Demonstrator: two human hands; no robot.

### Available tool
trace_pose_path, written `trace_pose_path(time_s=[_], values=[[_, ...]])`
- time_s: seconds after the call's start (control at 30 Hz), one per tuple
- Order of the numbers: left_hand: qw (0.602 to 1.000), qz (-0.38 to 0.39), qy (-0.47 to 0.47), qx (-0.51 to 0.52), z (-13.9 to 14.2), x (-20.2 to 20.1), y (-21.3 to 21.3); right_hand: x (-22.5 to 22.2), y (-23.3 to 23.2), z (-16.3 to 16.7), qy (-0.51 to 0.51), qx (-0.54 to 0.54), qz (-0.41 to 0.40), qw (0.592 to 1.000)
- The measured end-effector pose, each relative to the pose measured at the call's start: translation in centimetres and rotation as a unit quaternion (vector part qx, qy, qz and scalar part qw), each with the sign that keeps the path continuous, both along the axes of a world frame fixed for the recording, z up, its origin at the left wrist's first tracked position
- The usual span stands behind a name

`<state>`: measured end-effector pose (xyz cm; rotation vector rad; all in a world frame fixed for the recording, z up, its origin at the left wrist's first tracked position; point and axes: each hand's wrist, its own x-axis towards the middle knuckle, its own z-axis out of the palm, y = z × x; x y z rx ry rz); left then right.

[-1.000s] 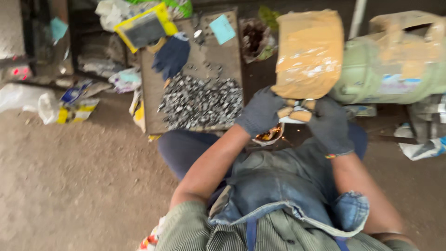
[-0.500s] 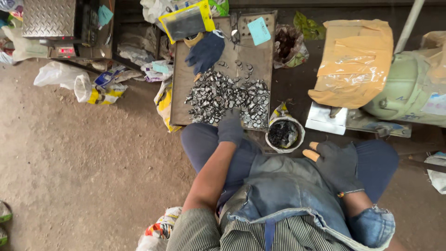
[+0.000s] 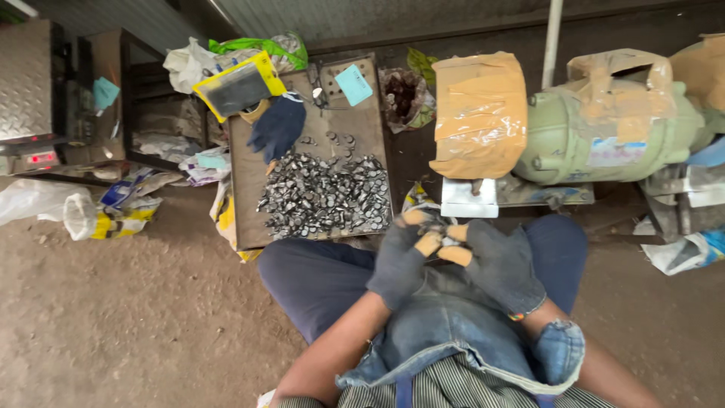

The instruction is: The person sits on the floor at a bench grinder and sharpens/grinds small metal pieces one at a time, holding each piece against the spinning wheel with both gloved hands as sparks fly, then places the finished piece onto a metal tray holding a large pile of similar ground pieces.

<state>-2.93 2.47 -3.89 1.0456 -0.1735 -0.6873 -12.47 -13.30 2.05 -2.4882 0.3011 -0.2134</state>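
My left hand (image 3: 399,263) and my right hand (image 3: 500,266) wear dark gloves with worn-through fingertips. They meet fingertip to fingertip over my lap, just in front of a wooden board (image 3: 245,204). Blur hides whether anything small is pinched between them. On the board lies a heap of small grey metal pieces (image 3: 326,200), a hand's width beyond my left hand. A spare blue glove (image 3: 278,127) rests at the board's far left.
A green motor (image 3: 604,132) patched with brown tape and a tape-wrapped bundle (image 3: 479,113) lie to the right. A white block (image 3: 468,199) sits before them. Plastic bags (image 3: 98,215) and a metal scale (image 3: 30,83) stand left, on dirt floor.
My left hand has come back from the heap of metal pieces and joined my right hand over my lap. The view has shifted, and the small bowl is hidden behind my hands.
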Motion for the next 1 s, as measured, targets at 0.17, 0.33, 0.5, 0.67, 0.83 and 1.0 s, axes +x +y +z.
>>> trace_pose_path(time_s=[0.17, 0.33, 0.5, 0.67, 0.83, 1.0], values=[[0.894, 0.001, -0.368, 0.257, 0.7, 2.1, -3.5, 1.0, -3.6, -2.5, -0.056, -0.009, -0.057, 0.997], [0.765, -0.091, -0.557, 0.312, -1.1, 7.3, -6.3, 2.6, -5.5, -4.5, -0.081, -0.03, -0.083, 0.993], [0.755, -0.162, -0.584, 0.251, -2.7, 9.1, -7.3, 3.2, -5.8, -3.4, -0.071, 0.029, -0.059, 0.995], [0.754, -0.164, -0.582, 0.255, -3.2, 9.1, -6.5, 3.7, -6.3, -2.9, -0.009, 0.06, -0.07, 0.996], [0.801, -0.099, -0.541, 0.235, -2.3, 7.7, -5.9, 4.1, -5.9, -3.4, -0.033, 0.119, -0.087, 0.989], [0.714, 0.011, -0.658, 0.239, -1.1, 3.5, -2.5, 0.8, -4.3, -3.8, -0.023, -0.04, -0.036, 0.998]])
